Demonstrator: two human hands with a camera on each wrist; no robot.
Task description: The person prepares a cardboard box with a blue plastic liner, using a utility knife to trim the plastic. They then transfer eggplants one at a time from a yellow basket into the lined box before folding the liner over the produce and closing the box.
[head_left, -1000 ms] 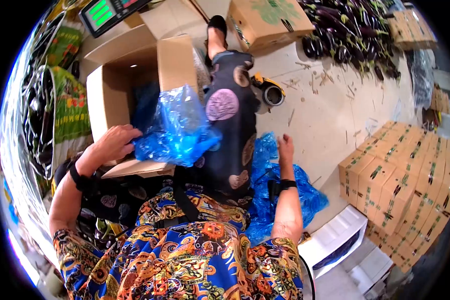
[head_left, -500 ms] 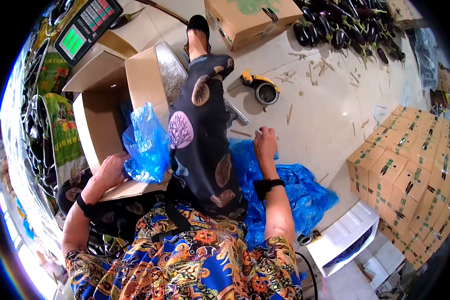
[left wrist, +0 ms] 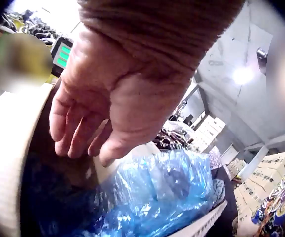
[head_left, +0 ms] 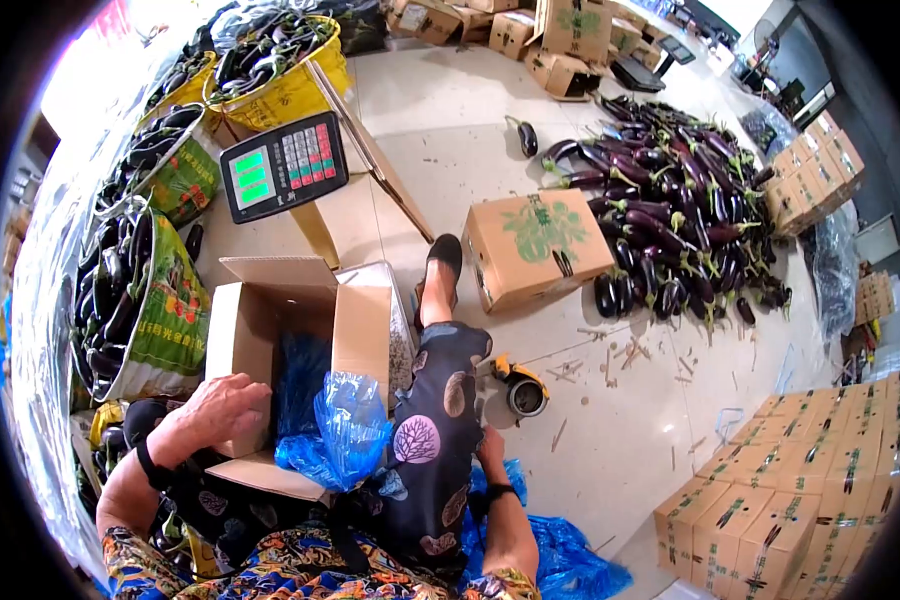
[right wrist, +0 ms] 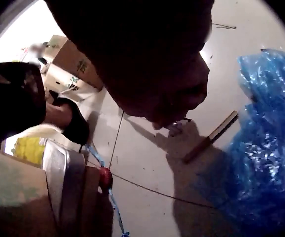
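My left hand is over the near left side of an open cardboard box. Its fingers bend loosely in the left wrist view, with nothing between them. A blue plastic bag lines the box and spills over its rim. Beyond my knee, my right hand is partly hidden by the trouser leg. The right wrist view shows that hand dark, fingers bent, low over the floor; I cannot tell whether it holds the small pale scrap at its fingertips. Beside it lies more blue plastic.
A yellow tape dispenser stands on the floor past my knee. Ahead are a closed carton and a large heap of eggplants. A scale display and eggplant sacks stand left; stacked cartons fill the right.
The head view has tilted up to show more of the room. My left hand has let go of the blue bag, which now sits lower in the box. My right hand has moved in behind the knee.
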